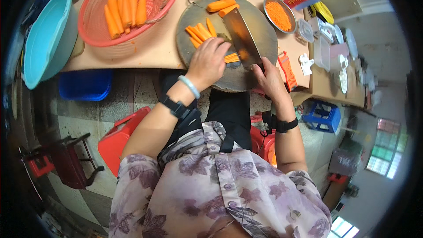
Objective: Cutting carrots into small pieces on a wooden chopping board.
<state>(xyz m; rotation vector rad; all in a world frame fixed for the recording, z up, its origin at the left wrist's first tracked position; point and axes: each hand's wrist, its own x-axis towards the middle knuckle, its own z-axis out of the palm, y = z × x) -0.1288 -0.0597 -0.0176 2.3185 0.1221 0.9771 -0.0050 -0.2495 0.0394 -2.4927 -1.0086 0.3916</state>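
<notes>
Your work looked partway along: right of the chopping board (264, 35), a bowl (265, 5) held finely cut carrot (279, 16), seemingly finished. Carrot sticks (200, 33) and thin strips (231, 57) on the board, and long carrots (128, 9) in the basket (94, 13) left of it, seemed left to cut. Your right hand (268, 77) was clamped on the cleaver (242, 35); your left hand (208, 61) curled beside the strips, its grip unclear.
</notes>
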